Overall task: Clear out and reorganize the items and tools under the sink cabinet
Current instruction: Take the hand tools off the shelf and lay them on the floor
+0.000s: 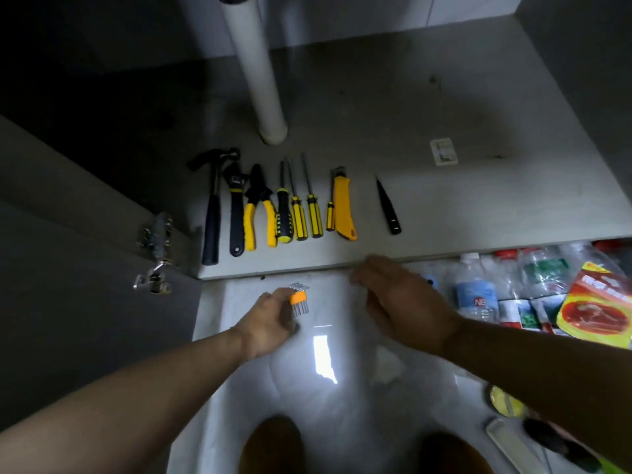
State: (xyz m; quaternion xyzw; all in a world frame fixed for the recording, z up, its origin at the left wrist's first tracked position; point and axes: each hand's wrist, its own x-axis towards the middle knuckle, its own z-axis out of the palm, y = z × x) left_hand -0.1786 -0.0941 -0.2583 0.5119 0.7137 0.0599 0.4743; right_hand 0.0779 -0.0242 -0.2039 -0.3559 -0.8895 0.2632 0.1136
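A row of tools lies on the grey cabinet floor (444, 206): a hammer (212, 213), an adjustable wrench (236, 213), yellow pliers (258, 206), several screwdrivers (299, 213), a yellow utility knife (343, 210) and black tweezers (388, 206). On the white floor in front of the cabinet, my left hand (268, 323) grips a set of hex keys in an orange holder (299, 299). Held flat just below the cabinet's front edge, my right hand (403, 299) has its fingers apart and holds nothing.
A white drain pipe (254, 66) stands at the cabinet's middle back. The open door with its hinges (155, 254) is at the left. Plastic bottles (475, 289) and a red and yellow food packet (598, 302) lie at the right. My knees show at the bottom.
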